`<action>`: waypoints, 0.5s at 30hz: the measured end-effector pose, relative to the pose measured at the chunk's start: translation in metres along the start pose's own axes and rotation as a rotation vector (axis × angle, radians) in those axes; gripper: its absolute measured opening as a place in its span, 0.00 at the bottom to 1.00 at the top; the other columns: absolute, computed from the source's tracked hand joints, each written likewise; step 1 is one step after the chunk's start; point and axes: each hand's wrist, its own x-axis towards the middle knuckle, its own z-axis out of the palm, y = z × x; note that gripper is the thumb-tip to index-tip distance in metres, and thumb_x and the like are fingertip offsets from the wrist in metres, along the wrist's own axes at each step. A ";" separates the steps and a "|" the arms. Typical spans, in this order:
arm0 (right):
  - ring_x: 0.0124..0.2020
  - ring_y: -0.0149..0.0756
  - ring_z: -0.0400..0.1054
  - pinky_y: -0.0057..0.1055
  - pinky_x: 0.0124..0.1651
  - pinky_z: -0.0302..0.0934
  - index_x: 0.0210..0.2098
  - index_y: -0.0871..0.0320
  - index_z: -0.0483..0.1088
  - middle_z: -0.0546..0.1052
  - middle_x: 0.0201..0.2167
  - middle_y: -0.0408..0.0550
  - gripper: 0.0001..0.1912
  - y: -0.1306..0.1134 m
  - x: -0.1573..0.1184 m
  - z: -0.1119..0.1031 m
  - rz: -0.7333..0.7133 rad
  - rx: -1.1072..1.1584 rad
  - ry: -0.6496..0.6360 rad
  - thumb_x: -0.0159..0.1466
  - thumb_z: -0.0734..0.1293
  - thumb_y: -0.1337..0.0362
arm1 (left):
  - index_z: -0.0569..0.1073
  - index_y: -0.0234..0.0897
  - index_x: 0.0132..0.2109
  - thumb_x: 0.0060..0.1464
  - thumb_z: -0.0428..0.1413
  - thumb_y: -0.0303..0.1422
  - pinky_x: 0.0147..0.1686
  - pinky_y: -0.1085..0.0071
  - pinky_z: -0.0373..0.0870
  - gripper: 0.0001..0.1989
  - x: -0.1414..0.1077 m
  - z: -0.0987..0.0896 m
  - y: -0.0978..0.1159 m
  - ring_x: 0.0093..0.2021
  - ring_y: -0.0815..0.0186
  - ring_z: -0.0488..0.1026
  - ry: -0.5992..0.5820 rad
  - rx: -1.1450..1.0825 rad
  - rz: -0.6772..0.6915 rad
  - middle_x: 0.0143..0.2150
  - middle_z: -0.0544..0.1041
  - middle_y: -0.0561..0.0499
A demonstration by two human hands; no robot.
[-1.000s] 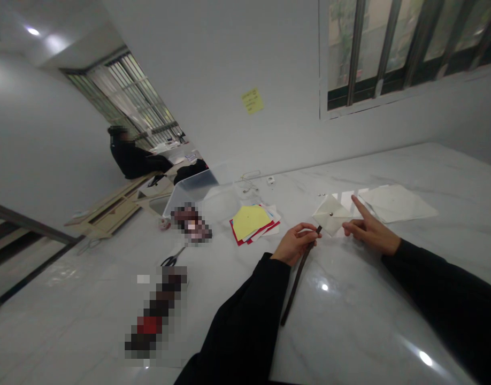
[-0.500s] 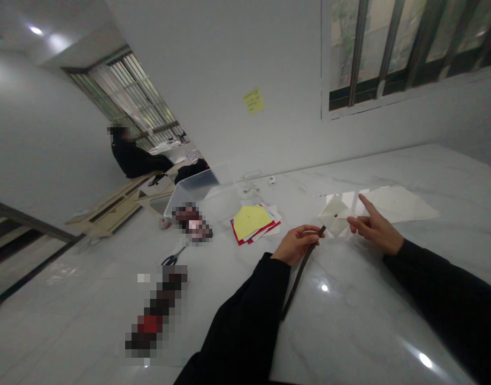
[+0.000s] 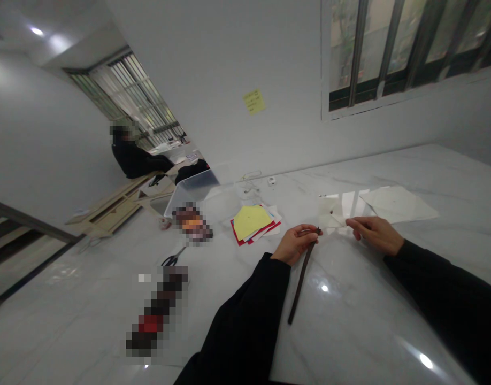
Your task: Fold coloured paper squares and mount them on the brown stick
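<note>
Between finger and thumb of my left hand (image 3: 297, 244) is the upper end of a thin dark brown stick (image 3: 300, 286), slanting down toward me. A small white paper pinwheel (image 3: 329, 209) with a dark dot at its centre is just beyond the stick's tip. Whether stick and pinwheel are joined, I cannot tell. My right hand (image 3: 376, 234) is closed in a pinch on the pinwheel's lower right corner. Behind that hand, a flat sheet of white paper (image 3: 401, 204) lies on the table.
Left of my hands lies a stack of coloured paper (image 3: 251, 222), yellow on top. Farther left are black-handled scissors (image 3: 171, 260), blurred-out items and a clear plastic bin (image 3: 195, 187). A seated person (image 3: 135, 158) is in the background. A yellow note (image 3: 254, 101) sticks to the wall.
The pinwheel has turned and changed angle. My right index finger, stretched out before, has come down to the paper corner. The stick's tip has shifted slightly left, and its lower end slightly right.
</note>
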 end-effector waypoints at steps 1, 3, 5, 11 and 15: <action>0.22 0.33 0.67 0.30 0.30 0.57 0.25 0.57 0.73 0.74 0.19 0.44 0.30 0.001 0.000 0.000 0.006 -0.017 -0.017 0.65 0.55 0.41 | 0.75 0.31 0.41 0.39 0.69 0.30 0.39 0.72 0.63 0.19 0.000 0.000 0.001 0.32 0.72 0.72 0.012 -0.005 0.002 0.41 0.79 0.44; 0.22 0.33 0.67 0.30 0.29 0.57 0.25 0.56 0.74 0.75 0.20 0.44 0.30 0.002 0.001 0.001 0.028 -0.001 -0.026 0.65 0.55 0.41 | 0.75 0.31 0.40 0.38 0.70 0.30 0.40 0.72 0.64 0.20 0.000 0.001 0.001 0.33 0.72 0.73 0.029 -0.006 0.007 0.41 0.79 0.45; 0.23 0.34 0.68 0.30 0.29 0.57 0.36 0.56 0.76 0.75 0.21 0.43 0.27 0.003 0.001 0.002 0.051 0.059 -0.007 0.65 0.57 0.42 | 0.75 0.31 0.40 0.37 0.70 0.30 0.39 0.72 0.64 0.20 0.001 0.000 0.002 0.32 0.72 0.72 0.049 0.004 0.010 0.39 0.79 0.47; 0.19 0.31 0.63 0.28 0.24 0.56 0.66 0.64 0.54 0.77 0.23 0.45 0.42 -0.004 0.003 0.007 0.182 0.407 0.059 0.62 0.63 0.44 | 0.76 0.33 0.39 0.37 0.70 0.31 0.39 0.73 0.64 0.19 0.004 0.000 0.005 0.33 0.72 0.72 0.105 0.016 0.033 0.36 0.76 0.52; 0.14 0.25 0.54 0.26 0.18 0.47 0.46 0.65 0.74 0.76 0.21 0.47 0.34 -0.013 0.002 0.010 0.160 0.615 -0.317 0.63 0.58 0.39 | 0.75 0.33 0.36 0.37 0.70 0.31 0.38 0.73 0.64 0.17 0.005 0.004 0.008 0.32 0.72 0.72 0.124 0.038 0.049 0.33 0.75 0.53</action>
